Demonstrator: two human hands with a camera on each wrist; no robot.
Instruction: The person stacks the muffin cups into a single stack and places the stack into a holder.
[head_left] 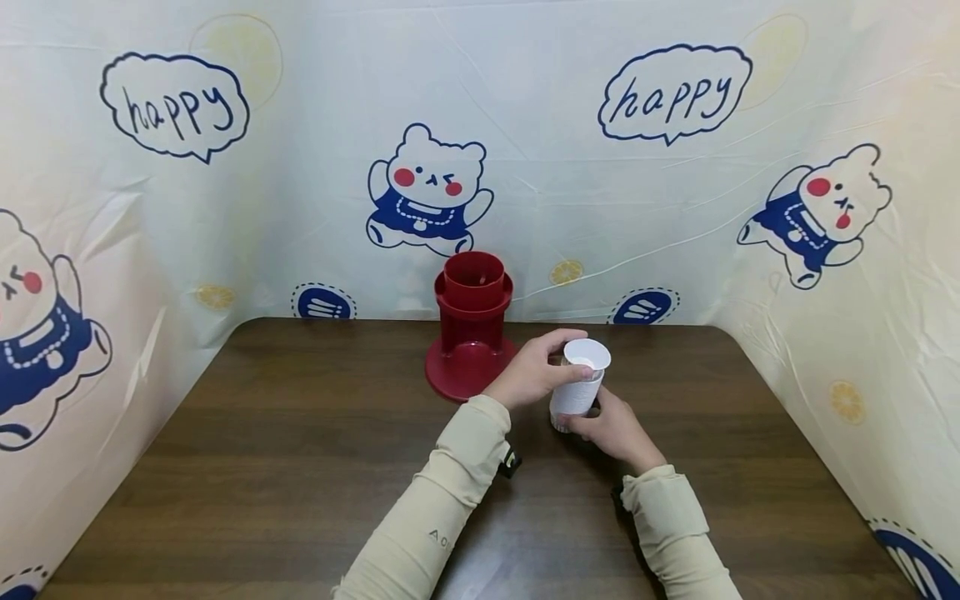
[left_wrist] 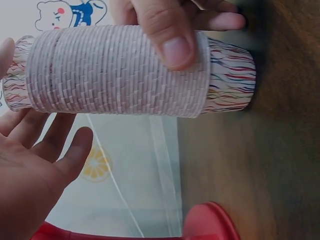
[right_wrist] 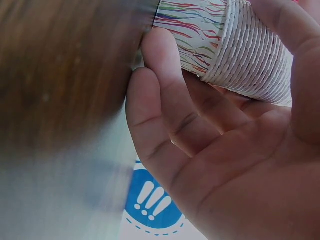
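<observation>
A stack of nested white paper cups stands upright near the middle of the table. Its close-packed rims form a ridged band, and coloured wavy lines decorate the plain ends, clearest on the stack in the left wrist view. My left hand holds the upper end, thumb in front and fingers behind. Lower down, my right hand grips the stack near its base, thumb across the front; in the right wrist view the right hand's fingers curl beside the patterned lower end.
A dark red holder, a cylinder on a round base, stands just left of the cups near the table's back edge. The brown wooden table is bordered behind and at the sides by a printed curtain.
</observation>
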